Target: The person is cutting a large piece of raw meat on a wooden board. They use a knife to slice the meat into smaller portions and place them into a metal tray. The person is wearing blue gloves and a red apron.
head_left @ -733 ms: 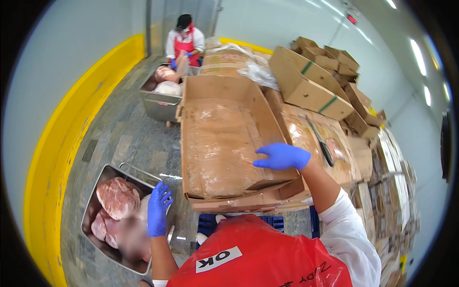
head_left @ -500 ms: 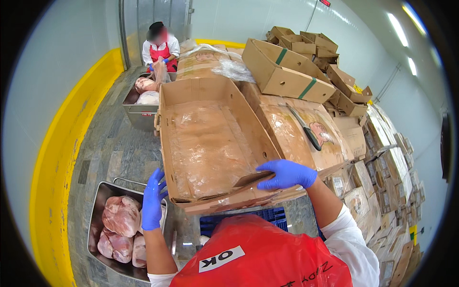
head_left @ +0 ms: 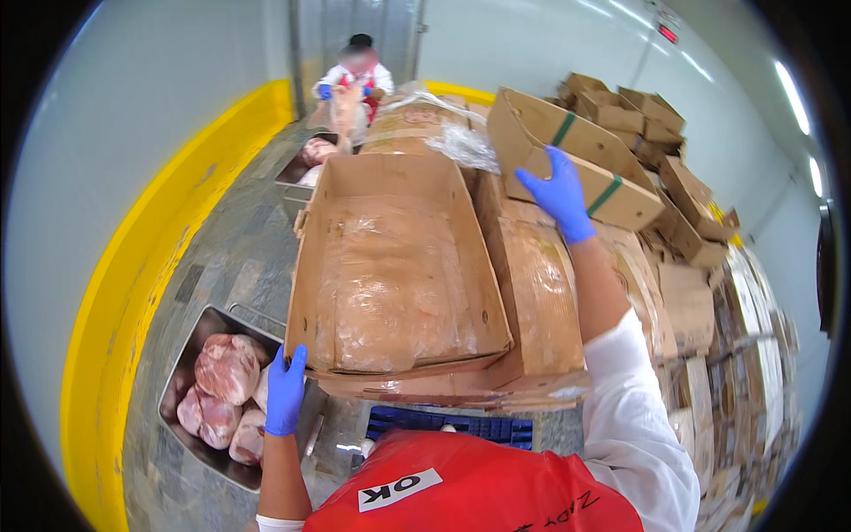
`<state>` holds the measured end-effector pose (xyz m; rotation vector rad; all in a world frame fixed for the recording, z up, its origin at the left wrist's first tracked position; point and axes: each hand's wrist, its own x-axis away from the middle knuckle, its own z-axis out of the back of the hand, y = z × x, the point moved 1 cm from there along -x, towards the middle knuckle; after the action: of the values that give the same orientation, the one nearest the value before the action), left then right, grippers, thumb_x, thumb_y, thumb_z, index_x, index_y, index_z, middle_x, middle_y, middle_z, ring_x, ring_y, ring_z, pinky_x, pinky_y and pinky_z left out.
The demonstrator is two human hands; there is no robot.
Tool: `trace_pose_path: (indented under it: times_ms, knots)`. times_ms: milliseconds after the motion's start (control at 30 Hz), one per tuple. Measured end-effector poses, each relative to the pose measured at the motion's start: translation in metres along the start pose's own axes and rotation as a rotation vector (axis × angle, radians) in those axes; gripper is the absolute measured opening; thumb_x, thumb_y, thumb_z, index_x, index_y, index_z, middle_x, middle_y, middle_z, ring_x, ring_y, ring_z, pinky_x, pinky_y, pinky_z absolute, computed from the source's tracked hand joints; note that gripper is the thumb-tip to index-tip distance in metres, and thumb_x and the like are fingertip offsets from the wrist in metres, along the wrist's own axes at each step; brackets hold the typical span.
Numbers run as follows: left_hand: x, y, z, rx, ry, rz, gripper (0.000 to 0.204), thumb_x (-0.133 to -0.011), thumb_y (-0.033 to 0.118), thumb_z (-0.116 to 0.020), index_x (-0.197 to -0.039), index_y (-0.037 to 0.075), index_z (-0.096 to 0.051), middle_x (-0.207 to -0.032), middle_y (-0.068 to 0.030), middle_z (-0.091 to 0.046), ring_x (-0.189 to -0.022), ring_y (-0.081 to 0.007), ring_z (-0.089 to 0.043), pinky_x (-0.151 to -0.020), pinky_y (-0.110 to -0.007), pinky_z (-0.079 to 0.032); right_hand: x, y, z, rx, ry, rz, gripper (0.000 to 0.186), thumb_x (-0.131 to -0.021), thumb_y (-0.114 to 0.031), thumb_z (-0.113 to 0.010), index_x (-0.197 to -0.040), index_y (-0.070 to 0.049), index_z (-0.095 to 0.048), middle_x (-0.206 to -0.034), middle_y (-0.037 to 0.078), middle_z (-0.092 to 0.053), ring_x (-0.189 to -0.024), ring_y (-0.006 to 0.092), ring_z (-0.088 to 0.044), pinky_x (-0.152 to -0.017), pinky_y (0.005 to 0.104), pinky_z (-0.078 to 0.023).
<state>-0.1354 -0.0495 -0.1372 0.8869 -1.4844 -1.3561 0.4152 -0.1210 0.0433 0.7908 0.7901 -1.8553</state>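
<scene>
An open cardboard box (head_left: 399, 257), with clear plastic film in its bottom, lies before me on stacked cartons. My left hand (head_left: 285, 390), in a blue glove, is at its near left corner with thumb and fingers apart; whether it touches the wall I cannot tell. My right hand (head_left: 560, 193), also blue-gloved, is stretched out to the far right, fingers spread. It is in front of the side of another open cardboard box (head_left: 581, 151) with green tape strips; contact is unclear. My right arm covers where the knife lay.
A metal bin (head_left: 199, 452) holding several large raw meat pieces (head_left: 226, 365) stands on the floor at left. At the far end a co-worker (head_left: 356, 75) handles meat above another bin. Discarded boxes (head_left: 634, 115) pile up at right. A blue pallet (head_left: 483, 430) shows below the stack.
My right hand has left the near box's front edge and reached up and right to the green-taped box. My left hand has come to the near box's corner. The view has shifted.
</scene>
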Motion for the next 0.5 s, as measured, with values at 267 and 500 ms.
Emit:
trace_pose_path:
  times_ms: [267,500]
  knots:
    - [0.056,-0.030,-0.036,-0.221,0.465,-0.145,0.080,-0.096,0.032,-0.072,-0.156,-0.003,-0.031,-0.137,-0.0187,-0.058,-0.123,-0.0288,-0.056,-0.100,-0.036,-0.050,-0.084,0.045,-0.084,0.255,-0.304,-0.211,0.040,-0.085,-0.046,-0.064,-0.096,-0.009,-0.076,-0.101,0.020,-0.075,-0.097,0.0379,-0.072,-0.092,0.0486,-0.051]
    - [0.027,-0.031,-0.010,-0.391,0.596,-0.192,0.081,-0.090,0.042,-0.077,-0.147,-0.006,-0.047,-0.143,-0.0250,-0.058,-0.130,-0.0305,-0.057,-0.107,-0.039,-0.047,-0.111,-0.029,0.041,0.042,0.331,-0.028,0.046,-0.088,-0.049,-0.064,-0.077,-0.005,-0.069,-0.079,0.019,-0.071,-0.076,0.0362,-0.071,-0.066,0.0468,-0.054]
